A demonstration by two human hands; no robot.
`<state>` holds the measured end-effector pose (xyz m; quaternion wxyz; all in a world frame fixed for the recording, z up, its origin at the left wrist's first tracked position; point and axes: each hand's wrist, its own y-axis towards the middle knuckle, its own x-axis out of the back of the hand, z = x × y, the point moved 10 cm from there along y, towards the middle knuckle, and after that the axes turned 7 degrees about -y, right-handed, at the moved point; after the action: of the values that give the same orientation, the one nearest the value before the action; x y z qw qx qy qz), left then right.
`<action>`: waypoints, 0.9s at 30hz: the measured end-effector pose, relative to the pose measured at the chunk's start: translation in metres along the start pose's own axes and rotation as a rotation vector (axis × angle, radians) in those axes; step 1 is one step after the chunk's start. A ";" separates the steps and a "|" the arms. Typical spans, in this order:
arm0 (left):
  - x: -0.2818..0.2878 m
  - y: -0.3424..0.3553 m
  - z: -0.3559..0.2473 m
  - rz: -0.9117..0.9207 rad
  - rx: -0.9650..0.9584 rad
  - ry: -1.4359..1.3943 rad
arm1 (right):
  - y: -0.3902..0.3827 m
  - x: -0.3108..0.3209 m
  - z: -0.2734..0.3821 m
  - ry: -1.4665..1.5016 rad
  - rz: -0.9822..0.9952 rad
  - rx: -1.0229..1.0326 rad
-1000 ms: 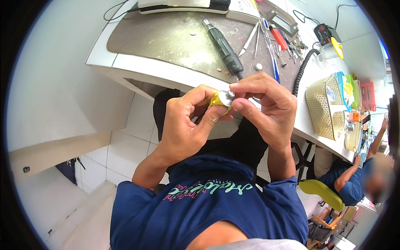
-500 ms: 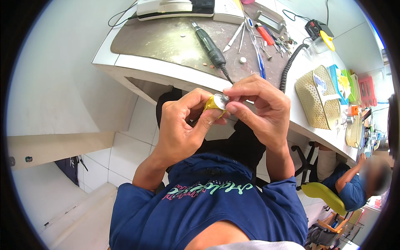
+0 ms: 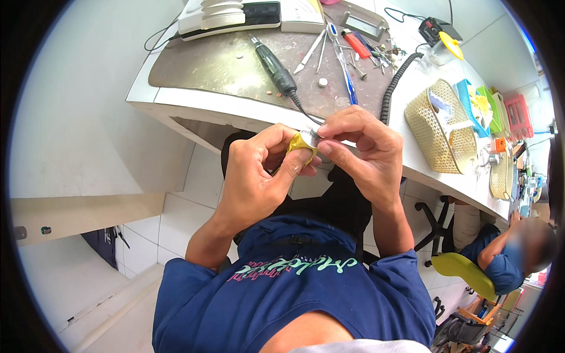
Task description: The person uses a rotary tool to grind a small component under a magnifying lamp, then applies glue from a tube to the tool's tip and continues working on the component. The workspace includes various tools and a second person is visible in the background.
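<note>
Both hands meet in front of my lap, below the bench edge. My left hand (image 3: 253,176) is closed round a crumpled yellow tube (image 3: 297,140) with a silvery-white round top, its thumb pressed on the side. My right hand (image 3: 368,162) pinches at a small silver metal piece (image 3: 313,135) on that top with thumb and forefinger; the fingertips partly hide it. Beyond them a black rotary handpiece (image 3: 273,70) lies on the bench mat (image 3: 194,62), its cord running down behind my hands.
Small tools and a red-handled item (image 3: 356,44) lie on the bench. A coiled cord (image 3: 397,82) runs down beside woven baskets (image 3: 438,129) and plastic trays (image 3: 518,115) on the right. A co-worker in blue (image 3: 500,259) sits at lower right on a green chair (image 3: 459,270).
My hands have drifted slightly left, still on the tube, whose top is now turned more toward my right fingers. The bench has shifted up-left in view. The co-worker's raised arm has come down.
</note>
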<state>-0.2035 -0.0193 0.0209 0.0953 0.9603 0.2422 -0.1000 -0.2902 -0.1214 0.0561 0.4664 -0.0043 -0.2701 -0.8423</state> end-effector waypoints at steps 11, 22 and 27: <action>0.009 0.046 -0.003 -0.199 -0.094 -0.161 | -0.008 0.013 -0.006 -0.196 -0.227 -0.002; 0.077 0.095 -0.028 -0.305 -0.245 0.420 | 0.048 0.070 -0.033 -0.673 -0.431 -0.138; 0.142 0.109 -0.026 -0.457 -0.178 0.909 | 0.056 0.069 -0.063 -0.852 -0.336 -0.324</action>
<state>-0.0247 -0.0438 0.0268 0.0375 0.8175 0.4704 0.3303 -0.2696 -0.2283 0.0454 0.1652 -0.3776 -0.2995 -0.8605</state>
